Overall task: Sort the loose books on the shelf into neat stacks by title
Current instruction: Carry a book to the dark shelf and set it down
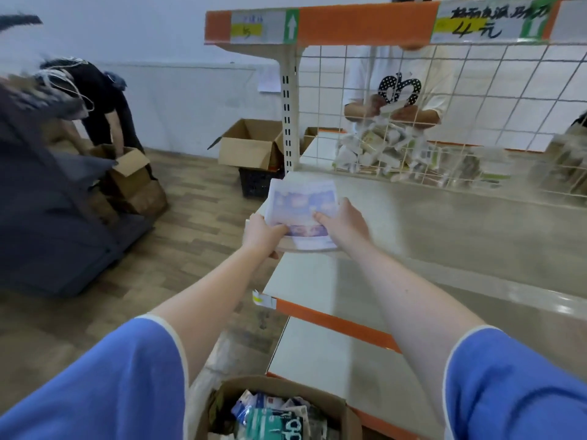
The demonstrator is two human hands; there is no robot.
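We've got both hands on one book (301,211), pale blue-and-white cover, details blurred. It sits at about 12 o'clock from our arms, over the near left corner of the middle shelf (444,223); can't tell if it rests flat on the board or hangs just above it.

Left hand (262,233): at the book's 8 o'clock corner, thumb on top of the cover, fingers curled under the edge, pinching it. Right hand (344,222): at the book's 4 o'clock side, thumb pressing on the cover, remaining fingers wrapped round the right edge; whether spread or together, can't tell.

Wire mesh panel (476,90) backs the shelf at 1 o'clock; behind it a loose pile of books (381,147) and a person in a white shirt (400,77) handling something there. Orange price rail (365,23) runs across the top at 12 to 1 o'clock.

Cardboard box (276,408) of packaged items at 6 o'clock, beside the bottom shelf. Open carton (251,144) on the floor at 11 o'clock. A person in black (104,100) bends over boxes at 10 o'clock.
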